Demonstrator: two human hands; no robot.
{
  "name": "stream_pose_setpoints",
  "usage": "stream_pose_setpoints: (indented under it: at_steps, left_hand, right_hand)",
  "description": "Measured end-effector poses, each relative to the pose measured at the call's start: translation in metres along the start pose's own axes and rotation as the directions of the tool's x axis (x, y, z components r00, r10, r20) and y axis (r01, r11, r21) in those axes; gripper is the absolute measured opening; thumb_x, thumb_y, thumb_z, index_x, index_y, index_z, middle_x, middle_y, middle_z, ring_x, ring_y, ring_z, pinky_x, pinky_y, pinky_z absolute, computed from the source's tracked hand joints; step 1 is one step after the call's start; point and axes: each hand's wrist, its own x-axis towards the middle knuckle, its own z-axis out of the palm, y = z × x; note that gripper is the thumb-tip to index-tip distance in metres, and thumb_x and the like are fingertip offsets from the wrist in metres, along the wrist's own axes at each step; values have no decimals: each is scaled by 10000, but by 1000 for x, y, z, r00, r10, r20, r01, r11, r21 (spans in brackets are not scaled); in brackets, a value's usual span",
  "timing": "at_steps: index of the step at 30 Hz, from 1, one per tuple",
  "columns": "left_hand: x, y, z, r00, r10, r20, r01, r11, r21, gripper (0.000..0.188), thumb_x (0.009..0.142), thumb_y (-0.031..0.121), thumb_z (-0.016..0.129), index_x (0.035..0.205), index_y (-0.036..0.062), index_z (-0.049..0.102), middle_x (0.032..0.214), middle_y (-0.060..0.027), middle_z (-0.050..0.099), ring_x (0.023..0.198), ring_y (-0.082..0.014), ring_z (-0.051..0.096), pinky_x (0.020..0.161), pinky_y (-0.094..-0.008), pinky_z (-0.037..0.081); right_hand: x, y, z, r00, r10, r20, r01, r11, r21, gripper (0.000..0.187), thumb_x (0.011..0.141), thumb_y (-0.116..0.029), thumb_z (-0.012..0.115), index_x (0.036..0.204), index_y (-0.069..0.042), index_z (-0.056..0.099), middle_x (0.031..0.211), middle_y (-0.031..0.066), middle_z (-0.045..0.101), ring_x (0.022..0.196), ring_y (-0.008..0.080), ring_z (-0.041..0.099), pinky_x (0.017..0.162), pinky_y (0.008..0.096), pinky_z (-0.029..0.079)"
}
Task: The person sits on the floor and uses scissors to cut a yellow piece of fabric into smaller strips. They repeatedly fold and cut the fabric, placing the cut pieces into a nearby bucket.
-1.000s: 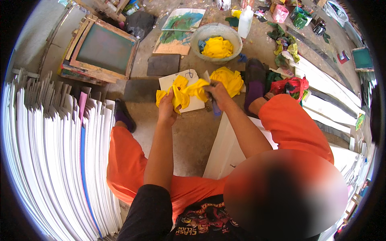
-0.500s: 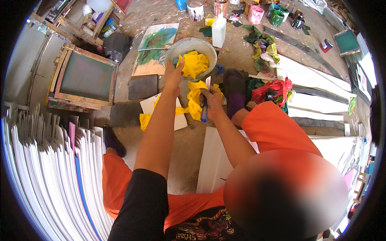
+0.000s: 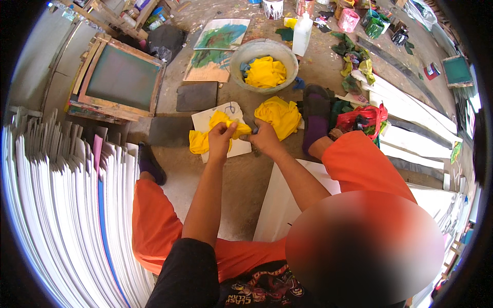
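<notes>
- White panel (image 3: 272, 215) lies on the floor between the legs, nearest the body. Keep loose fabric clear of it.
- Left hand (image 3: 221, 139): thumb and fingers pinch the yellow cloth (image 3: 238, 129). I'd hold that pinch firm, close to the working edge, so the fabric doesn't bunch.
- Right hand (image 3: 266, 139): fingers curled in at the cloth's right end. Can't tell whether they grip cloth, or the dark item (image 3: 251, 123) by the fingertips; too hidden to ID. If it's sharp, aim it away from the left thumb.
- Yellow cloth is between both hands, over the white board (image 3: 239, 149); its loose part spills past the board's left edge. Even sideways tension should work best; watch that tail for snags.
- Yellow heap (image 3: 279, 118) is just beyond the right hand, near the shoe (image 3: 316, 100). Keep layers separate.
- Basin (image 3: 257, 87) farther out holds bundled yellow cloth (image 3: 265, 72). Mind the bottle (image 3: 302, 37) nearby.
</notes>
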Motion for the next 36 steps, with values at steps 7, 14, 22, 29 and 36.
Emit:
stream_pose_setpoints:
  at_steps: [7, 14, 22, 29, 36]
  left_hand:
    - [-51, 6, -39, 973, -110, -205, -55, 748, -662, 297, 1028, 315, 525, 1171, 58, 570, 1149, -72, 672, 1088, -214, 662, 913, -335, 545]
    - [-77, 147, -91, 995, 28, -96, -94, 592, -800, 500, 997, 554, 463, 1120, 90, 604, 1014, -78, 676, 959, -237, 658, 882, -393, 531]
    - [-63, 185, -204, 962, 232, -144, -250, 535, -807, 530, 1014, 518, 434, 1180, 41, 597, 1080, -135, 696, 988, -328, 681, 906, -503, 543]
    - [-48, 187, -188, 966, 157, -203, -255, 501, -827, 521, 1038, 498, 376, 1183, 42, 583, 1118, -138, 682, 1019, -328, 665, 939, -495, 522]
    - [-42, 213, -160, 957, 107, -270, -285, 523, -803, 373, 1048, 380, 440, 1148, 47, 577, 1068, -103, 680, 959, -267, 676, 882, -409, 546]
  right_hand:
    - [-17, 47, 30, 994, -66, -92, 51, 988, -149, 656, 703, -189, 840, 1282, -57, 561, 993, 180, 697, 949, 324, 679, 835, 386, 515]
    - [1, 62, 17, 994, -17, -106, -19, 944, -330, 425, 745, -145, 777, 1144, -44, 670, 989, 175, 711, 963, 369, 673, 846, 411, 518]
    - [32, -40, -71, 956, -50, -290, 62, 998, 32, 264, 843, -149, 679, 1013, 52, 665, 815, 176, 687, 664, 223, 667, 555, 377, 493]
    - [26, -216, -143, 889, -248, -386, 371, 884, 286, 224, 891, -162, 616, 852, 58, 627, 707, 84, 611, 528, 153, 504, 481, 339, 384]
    - [-1, -295, -152, 879, -294, -374, 352, 931, 95, 237, 906, -169, 600, 919, 61, 656, 746, 89, 635, 565, 135, 521, 493, 310, 366]
